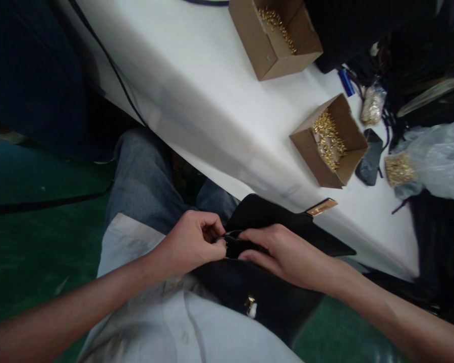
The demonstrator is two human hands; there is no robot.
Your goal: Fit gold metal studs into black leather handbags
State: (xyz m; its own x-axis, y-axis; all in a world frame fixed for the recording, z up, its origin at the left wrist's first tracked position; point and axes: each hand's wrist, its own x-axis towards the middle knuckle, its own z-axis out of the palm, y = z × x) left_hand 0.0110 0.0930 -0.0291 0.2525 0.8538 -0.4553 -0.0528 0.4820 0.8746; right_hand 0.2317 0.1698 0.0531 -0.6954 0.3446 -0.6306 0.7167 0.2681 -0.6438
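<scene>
- Table [196,70]: far, carrying boxes probably within reach.
- Black bag [265,282]: near, against the white shirt [151,312], likely for steadiness; flap [268,217] folded back, baring the mouth [233,247].
- Cardboard boxes [308,157]: right, open-topped, presumably for easy access to gold pieces [329,141].
- Right hand [283,249]: thumb and fingers parted, seemingly widening the mouth.
- Left hand [194,239]: pinching at the mouth; exact part hidden.

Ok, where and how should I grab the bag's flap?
Probably at the gold plate jutting from the far edge of the flap: pinch it from the table side, likely with the right hand. The flap lies open that way, and the left hand is at the black bag's opening.
</scene>
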